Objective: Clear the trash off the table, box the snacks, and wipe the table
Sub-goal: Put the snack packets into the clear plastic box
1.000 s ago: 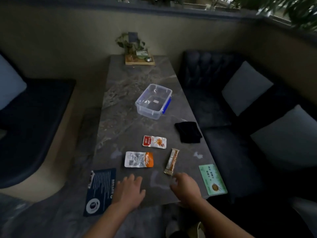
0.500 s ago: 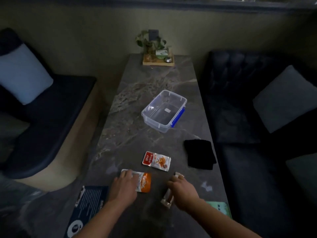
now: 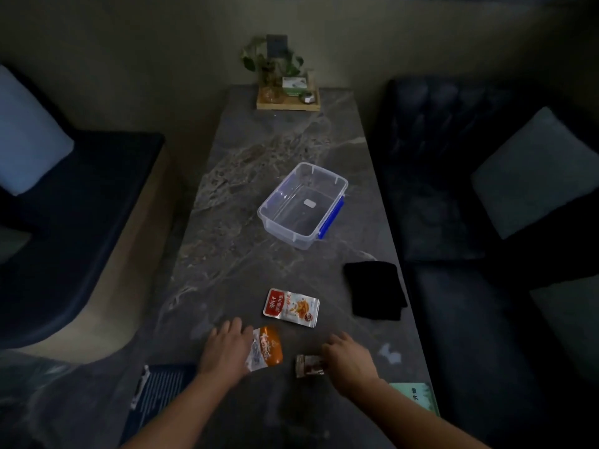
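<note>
dim room, dark sofas (image 3: 453, 176) flanking table, grey cushions (image 3: 531, 170), plain wall (image 3: 129, 43)

Bare table (image 3: 246, 196) is lying open between the near packets and the clear box (image 3: 303, 205), so a straight reach forward is meeting only the red packet (image 3: 291, 307). A black cloth (image 3: 374, 290) is sitting by the right edge, apart from the box. The wooden tray (image 3: 287, 103) is crowding the far end. Sofas are hemming both long sides.
</note>
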The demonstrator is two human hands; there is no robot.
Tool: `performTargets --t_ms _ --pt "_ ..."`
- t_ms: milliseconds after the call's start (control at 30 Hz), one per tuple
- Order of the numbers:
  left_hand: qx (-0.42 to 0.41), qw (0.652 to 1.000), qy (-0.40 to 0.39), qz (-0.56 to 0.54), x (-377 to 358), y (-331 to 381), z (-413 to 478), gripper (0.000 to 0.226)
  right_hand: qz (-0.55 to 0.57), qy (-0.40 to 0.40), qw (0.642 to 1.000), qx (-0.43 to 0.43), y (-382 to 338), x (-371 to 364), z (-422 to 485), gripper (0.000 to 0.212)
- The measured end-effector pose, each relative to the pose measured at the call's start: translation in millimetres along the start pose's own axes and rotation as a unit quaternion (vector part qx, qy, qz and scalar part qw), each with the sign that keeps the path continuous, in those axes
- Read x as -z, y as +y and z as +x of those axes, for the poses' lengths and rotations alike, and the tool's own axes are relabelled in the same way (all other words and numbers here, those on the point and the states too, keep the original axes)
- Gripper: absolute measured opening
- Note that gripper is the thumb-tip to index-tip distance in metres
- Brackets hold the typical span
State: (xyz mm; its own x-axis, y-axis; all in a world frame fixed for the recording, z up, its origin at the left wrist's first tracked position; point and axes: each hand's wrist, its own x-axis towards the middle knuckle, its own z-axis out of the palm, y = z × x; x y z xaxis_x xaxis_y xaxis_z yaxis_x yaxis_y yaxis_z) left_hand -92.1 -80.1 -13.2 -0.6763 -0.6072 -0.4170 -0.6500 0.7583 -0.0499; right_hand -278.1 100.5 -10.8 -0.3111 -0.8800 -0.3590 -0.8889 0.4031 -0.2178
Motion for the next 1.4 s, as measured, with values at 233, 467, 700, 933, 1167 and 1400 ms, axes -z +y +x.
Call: performTargets --t_ms 233,467,700,933,1167,1400 --pt "0.065 0.961 0.04 -0.265 -5.8 -9.0 -15.2 0.022 0.172 0.023 0.967 -0.189 -0.6 12.3 -0.7 0.017" --pt "0.111 0.882 0.049 -0.455 1.9 -21.0 -12.3 0.021 0.257 0.071 0.933 -0.242 -5.9 41.0 21.6 0.017" --pt "0.144 0.79 0.118 -0.584 44.1 -20.1 26.4 0.025 0.318 0.108 0.916 -0.221 -5.7 89.7 62.1 0.02" --pt "0.174 0.676 0.142 -0.702 113.2 2.7 95.4 0.013 0.345 0.172 0.902 -0.193 8.3 154.1 121.7 0.019" --pt "0.18 0.656 0.164 -0.715 162.9 10.5 170.9 0.013 0.361 0.184 0.888 -0.217 29.8 208.5 190.5 0.036" --pt "0.197 0.668 0.17 -0.697 173.8 10.4 227.2 0.011 0.372 0.169 0.885 -0.222 41.2 226.6 240.6 0.023"
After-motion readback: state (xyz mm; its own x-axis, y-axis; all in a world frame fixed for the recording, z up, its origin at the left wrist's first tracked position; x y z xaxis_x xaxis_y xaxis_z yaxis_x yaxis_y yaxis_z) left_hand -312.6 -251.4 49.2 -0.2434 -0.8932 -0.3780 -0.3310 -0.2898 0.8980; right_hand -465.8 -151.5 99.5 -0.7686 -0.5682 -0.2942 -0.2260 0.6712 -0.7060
